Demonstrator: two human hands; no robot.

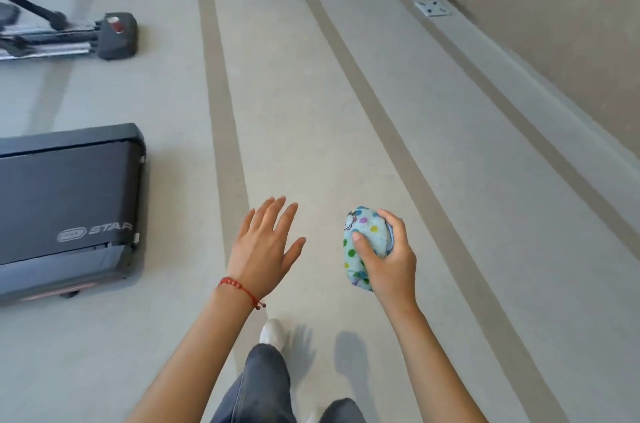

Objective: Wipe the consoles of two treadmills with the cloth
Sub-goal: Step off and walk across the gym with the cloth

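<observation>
My right hand [389, 258] grips a bunched light-blue cloth [365, 237] with coloured dots, held in the air over the floor. My left hand [265, 246] is stretched forward beside it, fingers straight and spread, holding nothing; a red bead bracelet sits on its wrist. At the left edge lies the rear end of a black treadmill [69, 200] with its belt and a "STAR" label. No treadmill console is in view.
Bases of two other exercise machines [116, 36] stand at the upper left. Brown stripes run along the grey floor [311, 110]. A beige wall with a raised skirting and a metal floor plate [433, 8] runs along the right. My legs and a white shoe [272, 332] show below.
</observation>
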